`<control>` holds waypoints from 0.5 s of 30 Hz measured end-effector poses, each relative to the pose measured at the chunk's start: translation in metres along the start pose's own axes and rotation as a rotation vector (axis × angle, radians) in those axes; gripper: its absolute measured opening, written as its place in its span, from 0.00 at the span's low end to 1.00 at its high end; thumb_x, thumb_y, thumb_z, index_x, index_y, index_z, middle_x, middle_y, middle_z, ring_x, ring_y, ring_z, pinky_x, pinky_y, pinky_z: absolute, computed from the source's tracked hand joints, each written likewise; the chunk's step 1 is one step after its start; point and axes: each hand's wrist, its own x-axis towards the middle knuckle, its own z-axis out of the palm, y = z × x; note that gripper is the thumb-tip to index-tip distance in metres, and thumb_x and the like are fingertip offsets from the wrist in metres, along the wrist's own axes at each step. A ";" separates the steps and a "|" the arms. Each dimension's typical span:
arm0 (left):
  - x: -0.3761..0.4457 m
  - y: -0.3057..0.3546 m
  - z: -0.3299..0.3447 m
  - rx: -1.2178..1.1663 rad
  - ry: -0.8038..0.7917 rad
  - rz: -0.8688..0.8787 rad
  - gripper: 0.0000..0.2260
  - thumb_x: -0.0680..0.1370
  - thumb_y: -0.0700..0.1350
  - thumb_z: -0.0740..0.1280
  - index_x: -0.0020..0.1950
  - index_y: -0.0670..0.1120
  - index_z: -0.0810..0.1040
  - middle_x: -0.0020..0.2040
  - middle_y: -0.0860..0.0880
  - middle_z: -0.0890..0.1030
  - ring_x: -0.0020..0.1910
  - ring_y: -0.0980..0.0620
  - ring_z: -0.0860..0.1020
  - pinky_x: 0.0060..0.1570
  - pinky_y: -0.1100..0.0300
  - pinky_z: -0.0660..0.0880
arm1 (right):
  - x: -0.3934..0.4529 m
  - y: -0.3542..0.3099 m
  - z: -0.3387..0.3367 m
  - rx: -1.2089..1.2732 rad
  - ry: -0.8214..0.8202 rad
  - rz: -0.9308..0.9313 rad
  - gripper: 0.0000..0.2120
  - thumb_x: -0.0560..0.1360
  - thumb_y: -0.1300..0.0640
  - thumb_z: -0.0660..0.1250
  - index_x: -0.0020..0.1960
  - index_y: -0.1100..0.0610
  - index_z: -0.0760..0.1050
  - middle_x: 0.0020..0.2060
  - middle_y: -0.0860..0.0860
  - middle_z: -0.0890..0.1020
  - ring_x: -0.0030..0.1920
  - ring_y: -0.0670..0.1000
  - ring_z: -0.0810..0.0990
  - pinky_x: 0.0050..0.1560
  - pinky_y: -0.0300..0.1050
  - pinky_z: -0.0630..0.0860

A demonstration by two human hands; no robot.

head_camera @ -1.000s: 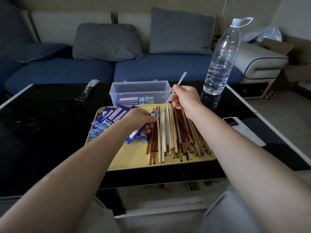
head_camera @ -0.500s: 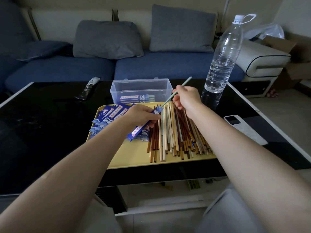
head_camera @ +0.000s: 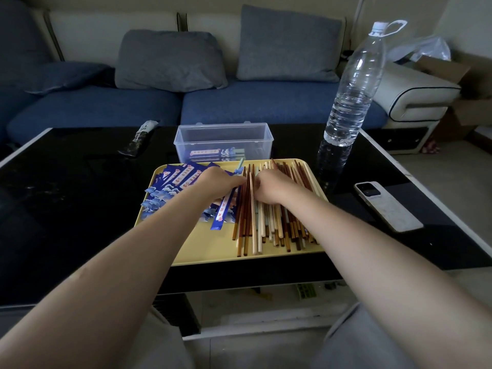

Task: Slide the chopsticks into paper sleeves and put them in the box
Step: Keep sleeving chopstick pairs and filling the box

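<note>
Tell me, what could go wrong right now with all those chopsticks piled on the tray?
The loose chopsticks overhang the near rim of the yellow tray, so the right hand rummaging in them might nudge some off. The left hand holds a sleeve with a pale green chopstick sticking out; it could slip back out. The tall water bottle stands close to the right arm and could be knocked.

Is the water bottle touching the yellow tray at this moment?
Apart. The head view shows a strip of black tabletop between the water bottle and the right rim of the yellow tray.
</note>
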 end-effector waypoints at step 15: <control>-0.002 0.004 0.004 0.019 -0.058 -0.065 0.20 0.79 0.56 0.68 0.52 0.38 0.78 0.40 0.40 0.85 0.33 0.46 0.85 0.41 0.52 0.84 | 0.007 -0.019 0.012 -0.227 0.039 0.109 0.14 0.79 0.60 0.65 0.65 0.59 0.75 0.58 0.56 0.79 0.57 0.57 0.80 0.51 0.48 0.77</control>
